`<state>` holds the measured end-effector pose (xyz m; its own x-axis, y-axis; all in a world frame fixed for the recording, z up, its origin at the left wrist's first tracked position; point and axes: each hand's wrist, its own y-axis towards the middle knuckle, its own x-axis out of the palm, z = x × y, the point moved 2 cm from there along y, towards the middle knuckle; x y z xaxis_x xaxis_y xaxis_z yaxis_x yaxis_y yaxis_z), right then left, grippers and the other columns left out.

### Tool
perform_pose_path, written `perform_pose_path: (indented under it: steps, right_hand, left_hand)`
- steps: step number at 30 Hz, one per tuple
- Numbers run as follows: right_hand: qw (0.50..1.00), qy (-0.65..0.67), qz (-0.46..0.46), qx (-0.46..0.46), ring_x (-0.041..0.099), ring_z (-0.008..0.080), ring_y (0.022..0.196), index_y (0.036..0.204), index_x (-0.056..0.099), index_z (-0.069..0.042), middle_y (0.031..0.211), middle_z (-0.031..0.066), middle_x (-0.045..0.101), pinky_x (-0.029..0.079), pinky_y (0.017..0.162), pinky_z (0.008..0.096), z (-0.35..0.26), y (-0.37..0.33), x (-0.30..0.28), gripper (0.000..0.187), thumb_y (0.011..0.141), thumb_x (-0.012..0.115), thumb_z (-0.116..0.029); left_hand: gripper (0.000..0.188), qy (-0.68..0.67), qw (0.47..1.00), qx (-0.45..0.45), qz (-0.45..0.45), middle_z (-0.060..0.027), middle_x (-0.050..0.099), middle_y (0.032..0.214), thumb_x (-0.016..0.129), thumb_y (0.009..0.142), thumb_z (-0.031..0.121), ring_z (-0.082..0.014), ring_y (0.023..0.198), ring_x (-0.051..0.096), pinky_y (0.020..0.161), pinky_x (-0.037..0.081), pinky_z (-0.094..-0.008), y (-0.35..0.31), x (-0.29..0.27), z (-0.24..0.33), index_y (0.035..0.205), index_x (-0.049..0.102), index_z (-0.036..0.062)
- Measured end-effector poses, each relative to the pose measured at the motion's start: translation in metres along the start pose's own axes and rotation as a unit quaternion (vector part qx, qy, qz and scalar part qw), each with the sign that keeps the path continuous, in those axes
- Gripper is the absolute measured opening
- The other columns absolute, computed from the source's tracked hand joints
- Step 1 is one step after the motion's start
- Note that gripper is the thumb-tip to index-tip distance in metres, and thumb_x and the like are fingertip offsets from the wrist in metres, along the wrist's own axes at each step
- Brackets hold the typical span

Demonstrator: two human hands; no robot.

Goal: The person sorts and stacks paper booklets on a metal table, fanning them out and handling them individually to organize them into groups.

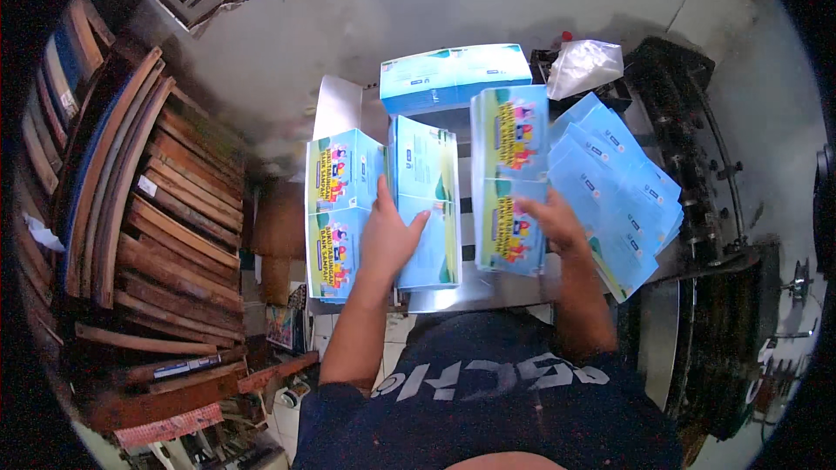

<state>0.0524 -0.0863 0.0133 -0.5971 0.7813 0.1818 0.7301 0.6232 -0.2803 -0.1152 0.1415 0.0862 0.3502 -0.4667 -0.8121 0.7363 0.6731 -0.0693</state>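
My left hand (389,237) lies between two stacks, thumb apart from the fingers and nothing visible in its grasp. Beside its fingers is a stack of printed booklet covers (335,218), colourful cartoon side up. Under the thumb side is another stack of covers (425,248), mostly pale blue on top. My right hand (557,222) grips the right edge of a bundle of covers (509,178), thumb on top and other fingers hidden; the bundle is slightly blurred. Right of that hand, loose blue covers (623,196) lie fanned out, overlapping.
A thick pile of blue covers (453,74) stands at the back of the table (457,298). A clear plastic bag (588,68) sits behind the fanned covers. Wooden frames (178,244) are racked at left. A dark metal machine (688,148) borders the right side.
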Motion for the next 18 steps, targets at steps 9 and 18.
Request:
perform_pose_path:
  steps: [9,18]
  right_hand:
    - [0.998,-0.047,0.048,-0.012,0.066,0.0195,0.095,0.124,0.058,0.0,0.112,0.0111,0.067,0.052,0.086,0.0342,-0.047,-0.038,-0.036,0.037,0.091,0.063,-0.015]
    - [0.991,-0.119,0.016,-0.053,0.062,0.0199,0.102,0.124,0.058,0.0,0.114,0.0105,0.067,0.047,0.094,0.0356,-0.08,-0.062,-0.019,0.034,0.092,0.059,-0.012]
  left_hand:
    - [0.032,0.06,0.995,-0.013,0.08,-0.0301,0.065,0.092,0.05,0.094,0.024,-0.049,0.088,0.062,0.079,0.049,-0.0548,0.013,-0.051,-0.019,0.109,0.062,-0.0016]
    - [0.022,-0.288,0.951,0.017,0.116,-0.0077,0.066,0.08,0.057,0.095,0.017,-0.0134,0.063,0.059,0.06,0.049,-0.0314,0.015,-0.076,0.002,0.106,0.063,-0.0012]
